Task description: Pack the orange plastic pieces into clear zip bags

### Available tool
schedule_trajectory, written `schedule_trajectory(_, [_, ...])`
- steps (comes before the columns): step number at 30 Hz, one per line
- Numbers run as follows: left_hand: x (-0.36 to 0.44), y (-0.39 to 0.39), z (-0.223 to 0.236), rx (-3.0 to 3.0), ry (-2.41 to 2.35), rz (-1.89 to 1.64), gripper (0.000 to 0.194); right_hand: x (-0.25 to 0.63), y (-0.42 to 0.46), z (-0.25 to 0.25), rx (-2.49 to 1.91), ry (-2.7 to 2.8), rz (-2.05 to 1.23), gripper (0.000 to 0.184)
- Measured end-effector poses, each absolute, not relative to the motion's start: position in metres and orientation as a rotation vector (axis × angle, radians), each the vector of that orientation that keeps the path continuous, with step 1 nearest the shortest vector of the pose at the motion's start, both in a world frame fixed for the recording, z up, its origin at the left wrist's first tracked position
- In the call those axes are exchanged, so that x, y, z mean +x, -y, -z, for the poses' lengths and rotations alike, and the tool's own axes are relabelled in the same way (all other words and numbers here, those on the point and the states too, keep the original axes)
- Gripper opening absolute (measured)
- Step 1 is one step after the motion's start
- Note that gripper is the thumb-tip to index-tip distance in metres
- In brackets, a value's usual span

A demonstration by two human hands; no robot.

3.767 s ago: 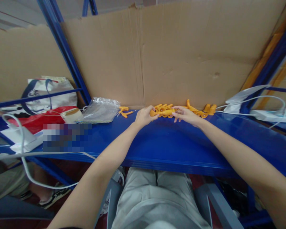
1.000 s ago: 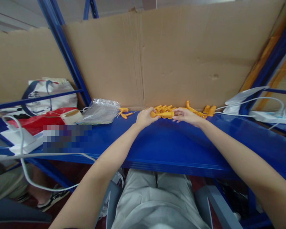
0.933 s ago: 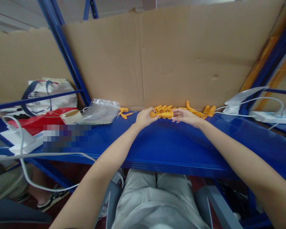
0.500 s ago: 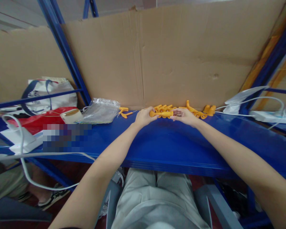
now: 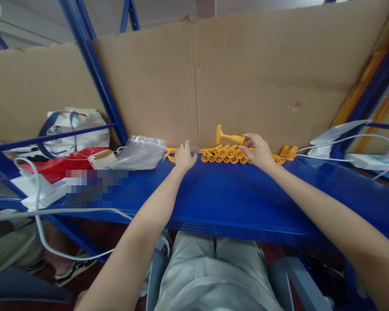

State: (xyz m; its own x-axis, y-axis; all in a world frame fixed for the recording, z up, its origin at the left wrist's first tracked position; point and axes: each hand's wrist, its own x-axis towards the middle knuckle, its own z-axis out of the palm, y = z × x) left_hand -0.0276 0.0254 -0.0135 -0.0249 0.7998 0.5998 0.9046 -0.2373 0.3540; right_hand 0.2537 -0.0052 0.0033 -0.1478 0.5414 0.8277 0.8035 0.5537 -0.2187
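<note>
My right hand is closed on the thick right end of a yellow T-handled plastic part. The part lies sideways above a stacked row of similar yellow parts, its crossbar pointing left and upright. Round hollow ends of the row face me, and my right hand hides some of them. Farther left, my left hand holds nothing, its fingers apart. Just beside its fingers are a few loose yellow pieces, partly covered by the hand.
A cardboard panel rises behind the blue shelf. Clear plastic bags lie left of my left hand, near a red bag and white cables. Two yellow pieces stand at the row's right end. Another person's leg shows at lower left.
My hands have moved apart. The left let go of the yellow part and went left toward the loose pieces; the right lifted the part above the row, its T-shaped end now visible.
</note>
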Motion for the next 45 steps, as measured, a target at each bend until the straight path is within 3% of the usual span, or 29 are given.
schedule_trajectory(8, [-0.056,-0.040,0.027,-1.890,2.454,0.697,0.073,0.201,-0.007,-0.025,-1.319,2.192,0.938,0.036])
schedule_trajectory(13, [-0.056,-0.039,0.027,-1.901,2.576,0.496,0.072,0.165,-0.020,-0.021,-1.352,2.314,1.098,0.038])
schedule_trajectory(25, [-0.059,-0.044,0.030,-1.913,2.574,0.468,0.068,0.157,-0.030,0.005,-1.539,2.377,0.811,0.032])
schedule_trajectory(36, [-0.063,-0.045,0.029,-1.896,2.552,0.572,0.061,0.154,-0.029,0.038,-1.541,2.237,0.726,0.056])
schedule_trajectory(45, [-0.067,-0.052,0.037,-1.902,2.461,0.584,0.052,0.157,-0.029,0.040,-1.532,2.243,0.679,0.057])
